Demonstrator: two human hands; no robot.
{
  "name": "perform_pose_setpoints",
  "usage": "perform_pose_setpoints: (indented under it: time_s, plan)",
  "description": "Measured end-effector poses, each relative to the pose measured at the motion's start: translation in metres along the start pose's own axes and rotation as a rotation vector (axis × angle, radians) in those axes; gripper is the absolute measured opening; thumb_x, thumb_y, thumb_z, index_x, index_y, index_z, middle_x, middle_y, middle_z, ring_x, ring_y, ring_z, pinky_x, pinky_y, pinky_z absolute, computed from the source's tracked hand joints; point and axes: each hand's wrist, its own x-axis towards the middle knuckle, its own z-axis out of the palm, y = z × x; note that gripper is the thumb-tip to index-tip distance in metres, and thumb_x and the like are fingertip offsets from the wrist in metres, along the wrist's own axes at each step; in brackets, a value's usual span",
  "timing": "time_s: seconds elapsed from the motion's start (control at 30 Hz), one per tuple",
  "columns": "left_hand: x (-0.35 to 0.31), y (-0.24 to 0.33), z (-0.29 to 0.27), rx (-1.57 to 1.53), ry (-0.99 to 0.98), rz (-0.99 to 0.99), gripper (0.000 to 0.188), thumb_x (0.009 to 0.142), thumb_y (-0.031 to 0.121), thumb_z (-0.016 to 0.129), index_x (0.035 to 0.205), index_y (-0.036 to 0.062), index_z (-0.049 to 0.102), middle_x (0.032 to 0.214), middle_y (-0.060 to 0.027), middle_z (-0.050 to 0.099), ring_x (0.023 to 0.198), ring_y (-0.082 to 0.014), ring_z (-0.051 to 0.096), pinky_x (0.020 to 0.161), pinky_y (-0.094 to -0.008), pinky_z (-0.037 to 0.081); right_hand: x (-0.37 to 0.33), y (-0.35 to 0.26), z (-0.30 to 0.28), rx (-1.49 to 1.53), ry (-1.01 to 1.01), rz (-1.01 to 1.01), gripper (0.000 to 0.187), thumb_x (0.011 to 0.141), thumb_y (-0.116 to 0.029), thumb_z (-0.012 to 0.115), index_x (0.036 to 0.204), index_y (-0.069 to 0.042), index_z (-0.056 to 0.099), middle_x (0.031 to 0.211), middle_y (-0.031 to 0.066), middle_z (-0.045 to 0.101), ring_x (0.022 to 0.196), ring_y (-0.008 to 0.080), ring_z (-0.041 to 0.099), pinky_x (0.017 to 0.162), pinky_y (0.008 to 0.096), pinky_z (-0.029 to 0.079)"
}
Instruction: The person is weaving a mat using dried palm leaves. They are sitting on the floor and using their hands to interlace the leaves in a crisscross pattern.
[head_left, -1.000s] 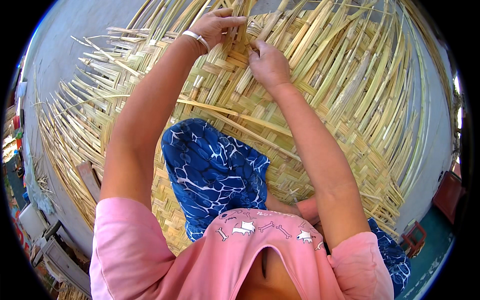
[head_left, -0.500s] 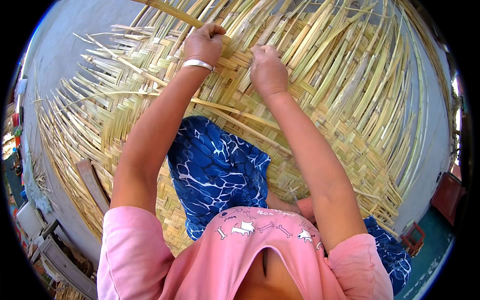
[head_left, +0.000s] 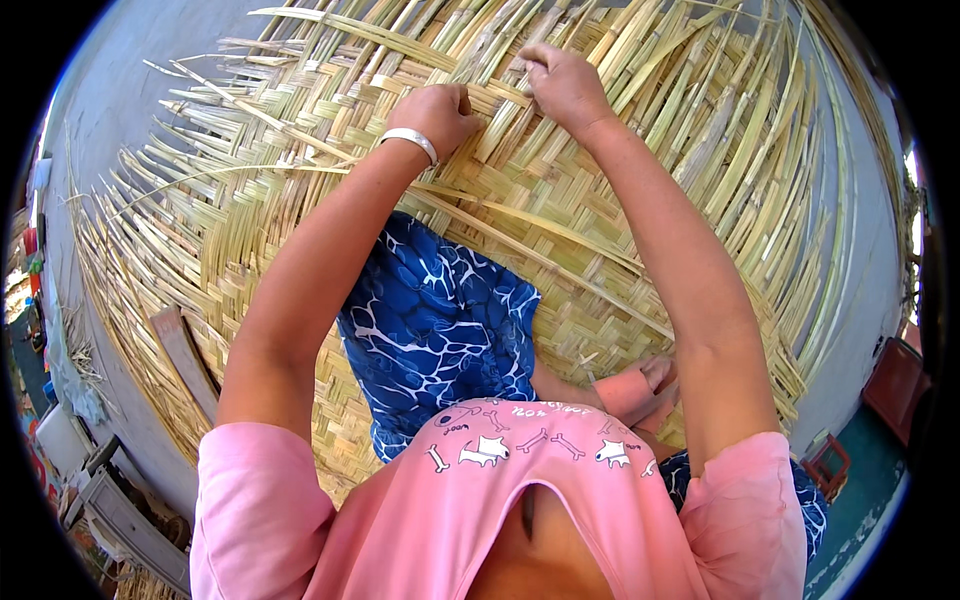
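Note:
A large mat (head_left: 570, 210) of flat, yellow-green cane strips is spread under me, woven in the middle with loose ends at its far edge. My left hand (head_left: 435, 115), with a silver bangle (head_left: 411, 142) on its wrist, is closed with curled fingers at the edge of the weave; what they grip is hidden. To its right and slightly farther off, my right hand (head_left: 567, 88) pinches among the upright strips, closed on a cane strip. A pale crosswise strip (head_left: 350, 33) runs from the far left into the weave near both hands.
Two long loose strips (head_left: 560, 232) lie across the mat below my hands. A wooden board (head_left: 184, 350) rests on its left part. My knee in blue patterned cloth (head_left: 440, 330) and my foot (head_left: 655, 375) are on the mat. A dark red chair (head_left: 895, 388) stands at right.
My left hand has left the long crosswise strip and come nearer, down and right. The right hand has moved up and right. That strip now lies lower, across the upright strips.

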Motion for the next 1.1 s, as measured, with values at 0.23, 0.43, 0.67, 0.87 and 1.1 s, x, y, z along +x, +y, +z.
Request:
perform_pose_setpoints:
  time_s: [0.23,0.43,0.67,0.87,1.1]
  plan:
    - [0.002,0.006,0.007,0.043,0.024,-0.008,0.025,0.071,0.033,0.064,0.086,0.0125,0.066,0.084,-0.0130,0.067,0.083,-0.0322,0.063,0.072,-0.0403,0.050,0.032,0.023,-0.006,0.223,0.107,0.171,0.034,0.083,-0.014,0.049,0.112,-0.003,0.061,0.085,0.0148,0.069,0.078,0.0206,0.070,0.079,0.0317,0.051]
    - [0.003,0.002,0.010,0.028,0.051,0.015,0.023,0.069,0.031,0.064,0.084,0.0125,0.066,0.083,-0.0138,0.067,0.083,-0.0325,0.063,0.071,-0.0409,0.050,0.055,0.033,-0.006,0.153,0.152,0.083,0.031,0.086,-0.013,0.051,0.112,0.001,0.059,0.092,0.0130,0.066,0.074,0.0183,0.068,0.068,0.0293,0.053]
    - [0.004,-0.005,0.010,-0.114,0.123,0.042,0.032,0.069,0.037,0.069,0.080,0.0071,0.065,0.074,-0.0130,0.066,0.071,-0.0299,0.064,0.066,-0.0372,0.050,0.071,0.048,-0.016,0.013,0.454,0.060,0.025,0.080,-0.021,0.054,0.096,-0.006,0.065,0.095,0.0215,0.065,0.093,0.0356,0.062,0.082,0.0397,0.048]
    - [-0.005,0.012,0.005,0.028,0.059,0.009,0.046,0.066,0.050,0.074,0.075,0.0077,0.061,0.072,-0.0096,0.064,0.070,-0.0278,0.062,0.063,-0.0374,0.048,0.055,0.041,-0.016,0.063,0.456,0.152,0.028,0.075,-0.021,0.059,0.095,-0.002,0.061,0.097,0.0225,0.064,0.092,0.0357,0.062,0.080,0.0400,0.048]
    - [0.000,0.014,0.007,0.087,-0.003,-0.010,0.040,0.068,0.047,0.070,0.083,0.0100,0.063,0.086,-0.0113,0.067,0.084,-0.0299,0.063,0.073,-0.0402,0.049,0.054,0.034,-0.019,0.448,0.001,0.365,0.026,0.083,-0.017,0.060,0.103,-0.001,0.059,0.091,0.0125,0.064,0.074,0.0190,0.064,0.067,0.0330,0.053]
